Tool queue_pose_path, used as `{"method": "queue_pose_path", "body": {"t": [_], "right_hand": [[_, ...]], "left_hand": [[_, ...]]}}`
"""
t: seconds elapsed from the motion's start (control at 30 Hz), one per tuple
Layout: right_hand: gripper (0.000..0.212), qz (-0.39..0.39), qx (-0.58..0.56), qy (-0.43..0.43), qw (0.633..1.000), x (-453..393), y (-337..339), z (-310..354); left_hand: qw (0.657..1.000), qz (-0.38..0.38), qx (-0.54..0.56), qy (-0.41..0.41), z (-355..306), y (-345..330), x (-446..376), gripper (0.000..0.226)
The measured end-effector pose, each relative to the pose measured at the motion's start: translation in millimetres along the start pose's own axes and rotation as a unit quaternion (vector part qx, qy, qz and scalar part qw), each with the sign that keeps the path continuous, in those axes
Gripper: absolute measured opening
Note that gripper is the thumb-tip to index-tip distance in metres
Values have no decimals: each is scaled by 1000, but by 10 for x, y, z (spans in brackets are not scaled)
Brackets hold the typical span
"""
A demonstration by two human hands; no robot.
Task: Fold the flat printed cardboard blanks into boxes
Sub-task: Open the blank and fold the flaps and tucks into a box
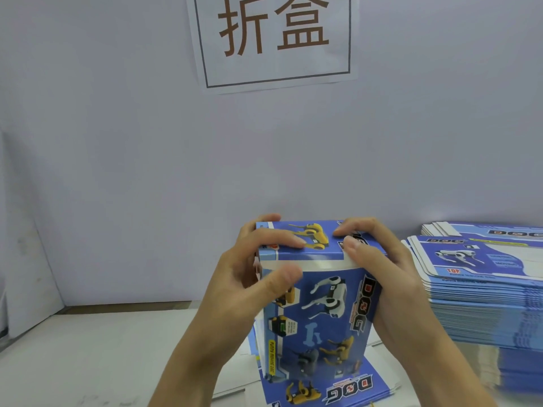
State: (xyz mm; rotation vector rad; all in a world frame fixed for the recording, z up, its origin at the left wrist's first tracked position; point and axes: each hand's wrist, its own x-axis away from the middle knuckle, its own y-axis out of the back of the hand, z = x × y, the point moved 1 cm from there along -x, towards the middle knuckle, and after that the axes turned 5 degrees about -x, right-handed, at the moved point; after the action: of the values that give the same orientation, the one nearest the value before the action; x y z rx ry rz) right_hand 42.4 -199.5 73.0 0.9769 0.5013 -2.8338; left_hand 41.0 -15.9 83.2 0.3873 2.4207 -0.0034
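Head view, box: we see a blue printed box [317, 292] standing upright near the tabletop's front edge, right of its middle, its top flap folded down.
Left hand: our left hand [249, 277] grips the box's upper left corner, fingers curled over the top flap, thumb on the front face.
Right hand: our right hand [379, 259] grips the upper right corner, fingers bent onto the top flap, palm against the side.
Flat blank: one printed blank [323, 389] lies under the box at the front edge.
Stack: a tall stack of flat blanks [484, 289] fills the tabletop's right edge, just beside the right hand.
Open room: the white tabletop [88, 353] lies bare toward the left edge.
Room: a pale wall [147, 157] closes the far edge; a paper sign [273, 39] hangs on it.
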Motion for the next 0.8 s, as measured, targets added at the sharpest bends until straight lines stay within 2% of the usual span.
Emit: {"method": "queue_pose_path", "body": {"t": [0.1, 0.23, 0.3, 0.47, 0.6, 0.8], "right_hand": [[23, 17, -21, -5, 1000, 12, -4, 4], [49, 42, -19, -2, 999, 33, -1, 19], [53, 34, 20, 10, 999, 32, -2, 18], [46, 17, 40, 17, 999, 24, -35, -22], [45, 5, 32, 16, 999, 25, 22, -27], [43, 3, -12, 4, 1000, 24, 39, -11]], "left_hand": [[1000, -9, -20, -15, 18, 15, 5, 34], [997, -55, -26, -53, 93, -1, -12, 19], [995, -68, -33, -64, 124, 1, -17, 20], [994, -96, 5, -57, 137, -45, -25, 47], [996, -63, -11, -63, 154, -75, -19, 26], [998, -33, 3, -47, 133, -88, -13, 28]]}}
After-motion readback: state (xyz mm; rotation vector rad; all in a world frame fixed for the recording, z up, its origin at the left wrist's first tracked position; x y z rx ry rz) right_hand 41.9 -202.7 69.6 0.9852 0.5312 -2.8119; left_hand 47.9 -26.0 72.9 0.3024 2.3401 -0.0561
